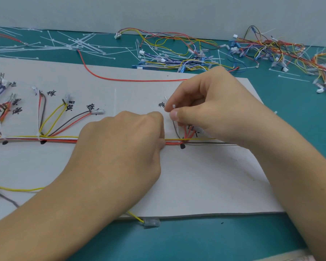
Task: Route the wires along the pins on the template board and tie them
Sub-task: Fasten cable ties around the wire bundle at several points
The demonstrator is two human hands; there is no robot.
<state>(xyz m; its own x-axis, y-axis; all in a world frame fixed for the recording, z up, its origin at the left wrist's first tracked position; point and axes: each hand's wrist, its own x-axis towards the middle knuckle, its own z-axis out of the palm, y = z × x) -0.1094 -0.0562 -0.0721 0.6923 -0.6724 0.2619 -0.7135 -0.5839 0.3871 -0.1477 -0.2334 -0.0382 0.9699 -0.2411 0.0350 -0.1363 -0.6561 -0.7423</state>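
The left hand [120, 147] closes its grip on the red-and-yellow wire bundle [60, 139] just left of a black ink dot [182, 146] on the grey card template board [205, 176]. Above that dot, the right hand [215, 106] pinches, seemingly, a thin white cable tie [174, 106].

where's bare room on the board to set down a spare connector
Bare template board below the routed wire bundle, between the two forearms. Also the strip left of the left hand, above the loose yellow wire. Crowded: cable ties and harnesses behind.
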